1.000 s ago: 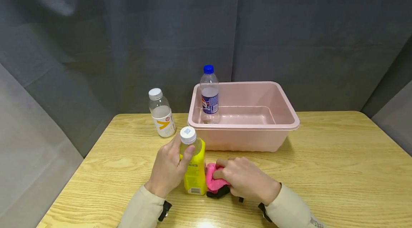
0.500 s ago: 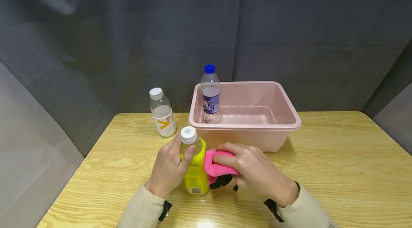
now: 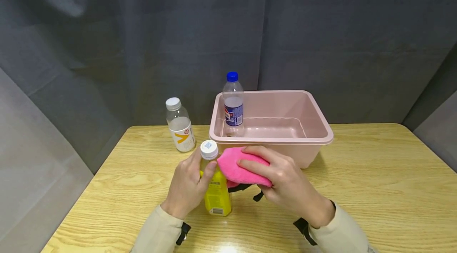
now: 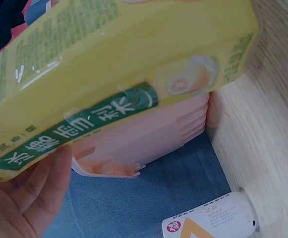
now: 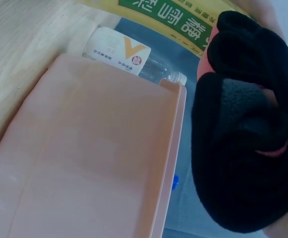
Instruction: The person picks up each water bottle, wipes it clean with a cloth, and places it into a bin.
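Observation:
A yellow-labelled bottle (image 3: 218,193) with a white cap stands upright near the table's front. My left hand (image 3: 187,185) grips its upper part from the left, thumb just below the cap. The bottle's green-and-yellow label fills much of the left wrist view, with the fingertips behind its lower edge. My right hand (image 3: 282,177) holds a folded pink cloth (image 3: 242,165), which lies against the bottle's right shoulder. Black fabric (image 5: 248,148) hangs beneath the pink in the right wrist view and hides most of the right fingers there.
Behind the hands stands a pale pink basin (image 3: 271,140), with a clear blue-capped bottle (image 3: 233,114) upright at its left end. A white-capped bottle (image 3: 181,132) with a white label is left of it. The wooden table (image 3: 364,177) meets a dark curtain (image 3: 321,46) at the back.
The right hand has risen with the pink cloth, from low beside the bottle up to its shoulder, and more of the cloth shows. The left hand and the bottle stay put.

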A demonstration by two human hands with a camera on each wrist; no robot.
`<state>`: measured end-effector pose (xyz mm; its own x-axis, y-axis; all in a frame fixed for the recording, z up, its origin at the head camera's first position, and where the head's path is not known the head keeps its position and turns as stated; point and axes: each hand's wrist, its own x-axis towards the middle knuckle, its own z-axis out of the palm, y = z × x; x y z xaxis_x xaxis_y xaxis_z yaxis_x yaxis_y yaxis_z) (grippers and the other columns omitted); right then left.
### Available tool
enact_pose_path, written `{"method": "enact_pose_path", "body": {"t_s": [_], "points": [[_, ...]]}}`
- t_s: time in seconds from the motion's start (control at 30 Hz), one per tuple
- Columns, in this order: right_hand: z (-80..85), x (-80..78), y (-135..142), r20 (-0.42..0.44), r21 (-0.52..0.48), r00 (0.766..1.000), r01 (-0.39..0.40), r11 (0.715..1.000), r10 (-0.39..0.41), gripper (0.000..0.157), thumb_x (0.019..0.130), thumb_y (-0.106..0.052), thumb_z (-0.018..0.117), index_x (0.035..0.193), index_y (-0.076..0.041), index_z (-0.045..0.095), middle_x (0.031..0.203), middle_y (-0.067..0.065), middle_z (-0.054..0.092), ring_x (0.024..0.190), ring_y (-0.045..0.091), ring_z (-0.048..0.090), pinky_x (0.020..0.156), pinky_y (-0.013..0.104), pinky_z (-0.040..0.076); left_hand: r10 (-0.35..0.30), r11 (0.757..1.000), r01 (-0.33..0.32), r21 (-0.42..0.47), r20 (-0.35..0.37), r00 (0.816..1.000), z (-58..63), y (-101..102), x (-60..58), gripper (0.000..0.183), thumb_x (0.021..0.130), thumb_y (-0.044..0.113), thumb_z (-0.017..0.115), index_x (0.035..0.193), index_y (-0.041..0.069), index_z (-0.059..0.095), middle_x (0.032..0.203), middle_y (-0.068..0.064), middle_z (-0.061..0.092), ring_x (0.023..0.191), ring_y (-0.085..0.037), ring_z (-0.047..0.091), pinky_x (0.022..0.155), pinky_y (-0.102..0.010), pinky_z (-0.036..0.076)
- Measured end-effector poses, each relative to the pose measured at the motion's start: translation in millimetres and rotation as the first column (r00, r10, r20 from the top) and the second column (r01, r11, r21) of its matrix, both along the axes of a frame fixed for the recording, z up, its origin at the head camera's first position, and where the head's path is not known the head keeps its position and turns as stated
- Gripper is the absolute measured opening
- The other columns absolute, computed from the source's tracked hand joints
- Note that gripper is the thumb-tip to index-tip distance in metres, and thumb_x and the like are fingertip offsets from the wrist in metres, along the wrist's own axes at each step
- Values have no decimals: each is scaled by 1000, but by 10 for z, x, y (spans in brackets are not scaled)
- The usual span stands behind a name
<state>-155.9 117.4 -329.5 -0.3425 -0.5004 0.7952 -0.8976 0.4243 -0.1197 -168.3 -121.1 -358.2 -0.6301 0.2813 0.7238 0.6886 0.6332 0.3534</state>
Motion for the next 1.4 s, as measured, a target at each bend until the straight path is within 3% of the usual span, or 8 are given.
{"method": "enact_pose_path", "body": {"t_s": [0.3,0.43,0.53,0.67,0.87,1.1,1.27,1.4], "points": [[-18,-3,-11,-8,55,1000,7,998,-6,61,58,22,67,109,-11,76,117,14,68,98,31,69,80,45,61,-8,1000,8,2,3,1000,-1,-1,3,64,109,55,25,116,0,57,96,-11,70,83,-27,71,71,-41,60],[-62,-8,-25,38,147,999,21,989,-27,58,60,21,69,107,-14,75,112,10,68,94,27,69,76,42,61,-3,1000,3,3,-2,1000,2,0,3,66,108,56,24,115,-1,57,92,-10,69,77,-25,70,68,-39,60],[-114,-5,-45,86,300,993,46,953,-75,54,61,15,76,105,-16,74,111,8,68,90,25,68,71,39,61,1,1000,-1,4,-6,1000,1,2,-1,67,108,57,24,114,-1,57,91,-10,68,75,-25,69,66,-39,60],[-235,-5,-95,151,488,981,34,872,-123,46,61,9,79,97,-18,73,104,4,66,80,19,64,64,33,56,-3,1000,3,5,-5,1000,8,9,-3,67,108,57,24,114,-1,57,91,-11,68,75,-25,69,67,-39,60],[-396,-21,-144,242,580,959,-23,814,-145,39,64,11,79,88,-19,72,90,-1,63,64,10,56,55,23,48,-5,1000,5,3,-2,1000,7,10,0,67,108,57,24,114,-1,57,91,-11,68,74,-25,69,67,-39,60],[-385,-38,-138,278,564,952,-53,824,-129,38,67,13,79,89,-17,72,91,-1,63,65,8,54,57,20,48,-6,1000,6,11,22,1000,10,1,6,67,108,57,24,115,0,57,91,-11,68,75,-25,69,67,-38,60],[-310,-20,-110,314,514,943,-73,855,-108,43,67,16,73,93,-19,73,97,-1,66,70,9,59,60,23,51,-4,1000,4,9,31,1000,4,0,10,67,108,58,23,115,-1,56,92,-11,68,75,-25,69,68,-39,61],[-198,25,-73,279,476,954,-37,879,-110,50,64,15,72,99,-20,74,102,0,68,79,14,64,64,30,55,-7,1000,7,7,30,1000,3,1,5,68,108,57,23,116,-1,57,94,-11,68,76,-25,69,69,-39,61]]}}
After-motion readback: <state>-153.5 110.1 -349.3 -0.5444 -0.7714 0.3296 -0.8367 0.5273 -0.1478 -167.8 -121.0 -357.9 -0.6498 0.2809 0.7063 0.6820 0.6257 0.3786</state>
